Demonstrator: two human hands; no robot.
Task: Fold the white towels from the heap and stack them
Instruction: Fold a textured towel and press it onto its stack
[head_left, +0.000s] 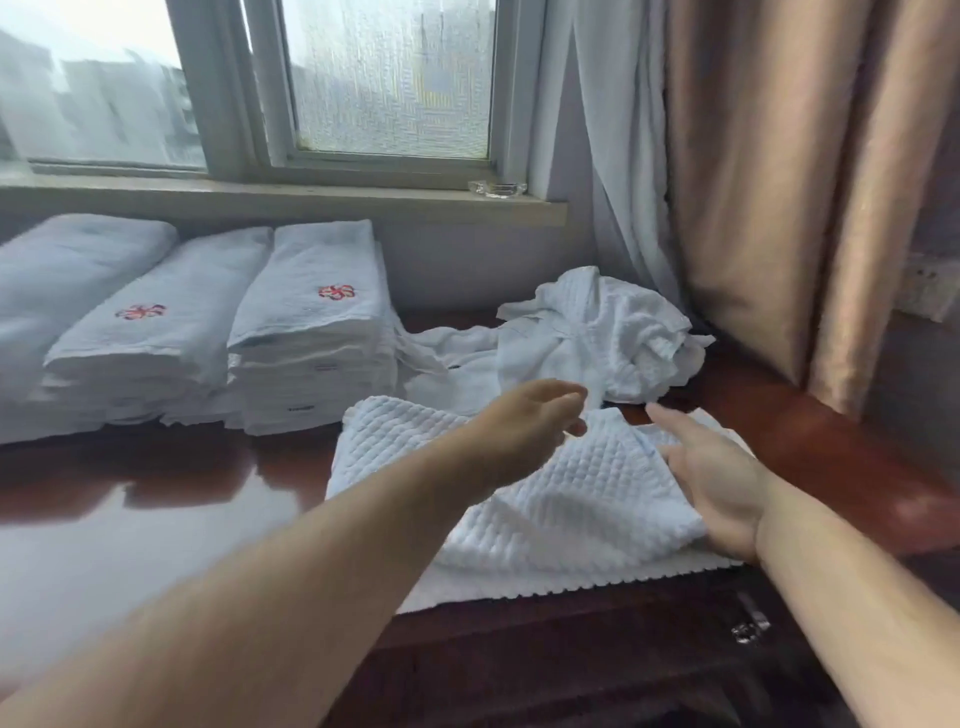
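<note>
Work surface: glossy red-brown table (831, 441) under a window (389, 78).

Towel (545, 499): white, waffle-textured, lying rumpled at the table's front edge. Its scalloped near hem runs along that edge. The middle is raised in loose folds.

Heap (597, 332): crumpled white towels at the back right of the table, just behind the towel and beside the curtain (779, 182).

Stacks: three piles of folded white towels stand side by side at the back left, below the sill (260, 200).
- Right stack (317, 332): nearest the heap, red emblem on top.
- Middle stack (156, 332): red emblem on top.
- Left stack (62, 280): partly cut off by the frame.

Left hand (524, 421): extended over the towel's far edge, towards the heap. Fingers are loosely bent with nothing seen between them. The hand is motion-blurred, so contact with the cloth cannot be confirmed.

Right hand (711, 478): at the towel's right side, palm turned inward, fingers straight and pointing to the heap. A fold of the towel lies against the palm.

A glass dish (496, 188) sits on the sill
</note>
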